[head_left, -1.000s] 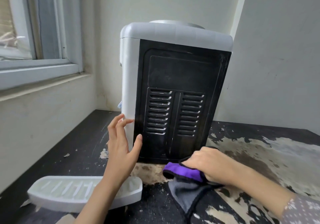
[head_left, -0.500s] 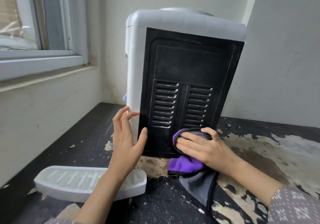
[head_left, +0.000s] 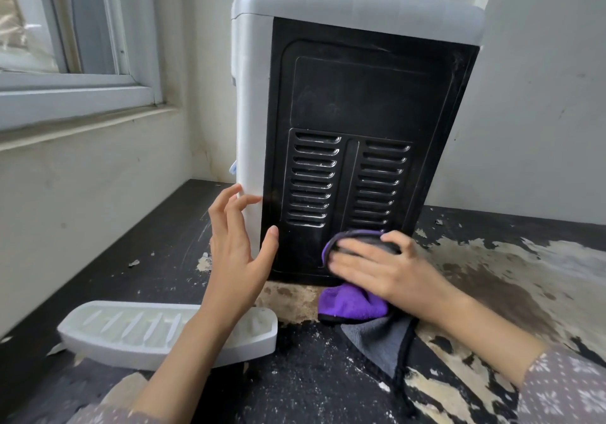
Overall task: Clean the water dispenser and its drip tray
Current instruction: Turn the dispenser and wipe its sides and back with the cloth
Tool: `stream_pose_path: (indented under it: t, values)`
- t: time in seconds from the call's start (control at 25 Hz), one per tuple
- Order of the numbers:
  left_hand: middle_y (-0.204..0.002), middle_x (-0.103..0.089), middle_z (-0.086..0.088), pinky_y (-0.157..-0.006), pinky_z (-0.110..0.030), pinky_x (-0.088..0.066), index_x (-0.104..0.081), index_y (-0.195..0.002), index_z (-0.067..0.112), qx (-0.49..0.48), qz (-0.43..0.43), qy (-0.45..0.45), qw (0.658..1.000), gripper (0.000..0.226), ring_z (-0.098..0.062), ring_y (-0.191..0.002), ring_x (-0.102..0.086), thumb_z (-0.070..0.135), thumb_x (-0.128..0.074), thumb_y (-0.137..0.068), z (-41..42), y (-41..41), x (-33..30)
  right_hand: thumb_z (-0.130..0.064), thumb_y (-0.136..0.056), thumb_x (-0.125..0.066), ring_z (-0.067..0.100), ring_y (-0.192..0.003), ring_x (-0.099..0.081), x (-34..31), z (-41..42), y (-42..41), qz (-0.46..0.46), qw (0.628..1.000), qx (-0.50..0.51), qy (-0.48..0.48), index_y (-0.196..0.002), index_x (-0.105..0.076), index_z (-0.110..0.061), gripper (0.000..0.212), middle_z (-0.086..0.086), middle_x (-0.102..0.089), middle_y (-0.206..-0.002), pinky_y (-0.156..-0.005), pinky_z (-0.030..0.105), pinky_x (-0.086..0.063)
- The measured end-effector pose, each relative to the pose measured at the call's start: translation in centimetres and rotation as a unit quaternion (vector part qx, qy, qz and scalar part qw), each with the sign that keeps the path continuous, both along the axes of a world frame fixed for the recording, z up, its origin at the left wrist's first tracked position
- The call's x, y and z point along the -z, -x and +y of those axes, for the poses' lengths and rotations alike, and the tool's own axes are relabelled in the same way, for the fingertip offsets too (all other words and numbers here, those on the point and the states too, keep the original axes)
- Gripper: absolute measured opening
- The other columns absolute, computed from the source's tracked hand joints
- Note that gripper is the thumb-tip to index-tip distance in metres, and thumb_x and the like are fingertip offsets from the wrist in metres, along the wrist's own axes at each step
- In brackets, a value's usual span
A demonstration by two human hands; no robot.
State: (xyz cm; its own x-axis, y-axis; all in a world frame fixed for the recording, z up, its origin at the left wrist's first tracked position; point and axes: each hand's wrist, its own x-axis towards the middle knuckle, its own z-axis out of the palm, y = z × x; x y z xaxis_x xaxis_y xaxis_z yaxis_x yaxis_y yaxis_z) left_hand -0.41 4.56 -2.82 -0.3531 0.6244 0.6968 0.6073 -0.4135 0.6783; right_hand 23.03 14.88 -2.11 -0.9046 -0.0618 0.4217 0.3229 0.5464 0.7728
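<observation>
The water dispenser [head_left: 357, 95] stands on the table with its black vented back panel facing me and white side to the left. My left hand [head_left: 239, 246] braces its lower left corner, fingers on the white side and thumb on the black panel. My right hand [head_left: 380, 268] presses a purple and grey cloth [head_left: 355, 305] flat against the bottom of the back panel, below the vents. The cloth's loose end hangs onto the table. The white drip tray [head_left: 137, 332] lies on the table at the lower left, partly behind my left forearm.
The dark table [head_left: 328, 387] is worn, with peeled pale patches on the right and crumbs scattered near the front. A window with a sill [head_left: 75, 105] fills the upper left. Walls close in behind and right of the dispenser.
My right hand lifted the cloth from the table at the dispenser's foot onto the lower back panel and slid it slightly left. The left hand stayed on the corner.
</observation>
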Motion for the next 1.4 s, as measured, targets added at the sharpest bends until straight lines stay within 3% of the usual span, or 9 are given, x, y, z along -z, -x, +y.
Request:
stream_pose_path:
  t: [0.16,0.36,0.6,0.8,1.0,1.16,1.28,1.4]
  values:
    - [-0.133,-0.015,0.026,-0.111,-0.050,-0.025,-0.034,-0.120,0.038,-0.003,0.001,0.002,1.000,0.039,0.016,-0.128,-0.015,0.046,-0.043,-0.083,0.0,0.0,0.0,-0.011,-0.092,-0.043,0.003,-0.118,-0.056,0.0,-0.4,0.4,-0.076,0.996,-0.032,0.046,-0.116,-0.068,-0.029,0.038,-0.015,-0.063,-0.123,-0.098,0.034,-0.028]
    - [-0.133,-0.014,0.026,-0.111,-0.051,-0.025,-0.034,-0.120,0.038,0.000,0.000,0.001,1.000,0.039,0.014,-0.129,-0.016,0.045,-0.043,-0.083,0.0,0.0,0.0,-0.008,-0.096,-0.049,0.009,-0.116,-0.059,-1.4,0.0,1.3,0.047,0.998,-0.044,0.017,-0.113,-0.070,-0.022,0.031,-0.009,-0.065,-0.121,-0.100,0.036,-0.035]
    - [-0.133,-0.015,0.026,-0.111,-0.049,-0.025,-0.035,-0.121,0.036,-0.003,0.005,-0.002,1.000,0.040,0.013,-0.129,-0.016,0.046,-0.043,-0.083,0.0,0.0,0.1,-0.009,-0.094,-0.046,0.005,-0.107,-0.063,0.4,0.0,1.7,-0.069,0.994,-0.069,0.051,-0.098,-0.075,-0.025,0.034,-0.014,-0.070,-0.107,-0.103,0.034,-0.034]
    - [-0.133,-0.014,0.025,-0.111,-0.050,-0.026,-0.034,-0.120,0.039,-0.003,0.002,0.000,1.000,0.038,0.013,-0.129,-0.016,0.046,-0.043,-0.083,0.1,0.1,0.0,-0.009,-0.099,-0.045,0.009,-0.114,-0.060,-1.6,0.1,0.5,0.022,0.997,-0.068,0.026,-0.109,-0.072,-0.023,0.032,-0.010,-0.067,-0.118,-0.098,0.038,-0.038]
    - [-0.134,-0.015,0.024,-0.112,-0.049,-0.024,-0.036,-0.121,0.034,-0.006,0.005,-0.005,1.000,0.039,0.009,-0.132,-0.017,0.043,-0.044,-0.085,0.2,0.2,0.1,-0.006,-0.094,-0.044,0.007,-0.113,-0.059,0.2,0.2,1.5,-0.075,0.994,-0.056,0.061,-0.110,-0.071,-0.025,0.036,-0.012,-0.067,-0.116,-0.105,0.033,-0.033]
    - [-0.133,-0.015,0.025,-0.111,-0.050,-0.025,-0.035,-0.121,0.037,-0.007,0.012,-0.001,1.000,0.037,0.014,-0.129,-0.016,0.042,-0.044,-0.085,0.1,0.2,0.3,-0.005,-0.083,-0.050,0.005,-0.104,-0.063,0.0,-0.8,1.9,-0.102,0.984,-0.046,0.138,-0.103,-0.073,-0.026,0.038,-0.014,-0.069,-0.109,-0.094,0.025,-0.033]
    - [-0.133,-0.014,0.028,-0.110,-0.050,-0.025,-0.034,-0.120,0.039,-0.001,0.006,0.002,1.000,0.037,0.017,-0.127,-0.016,0.043,-0.045,-0.084,0.0,0.1,0.2,-0.005,-0.089,-0.047,0.009,-0.107,-0.062,-0.3,-2.1,0.5,-0.048,0.990,-0.036,0.131,-0.110,-0.071,-0.022,0.035,-0.010,-0.068,-0.114,-0.088,0.026,-0.037]
    - [-0.133,-0.015,0.025,-0.111,-0.051,-0.025,-0.034,-0.120,0.038,-0.001,0.004,-0.001,1.000,0.038,0.015,-0.128,-0.015,0.044,-0.044,-0.084,0.1,0.0,0.0,-0.003,-0.093,-0.043,0.012,-0.119,-0.056,-1.3,-2.2,-0.3,0.062,0.995,0.008,0.080,-0.130,-0.055,-0.018,0.041,-0.006,-0.059,-0.131,-0.089,0.031,-0.035]
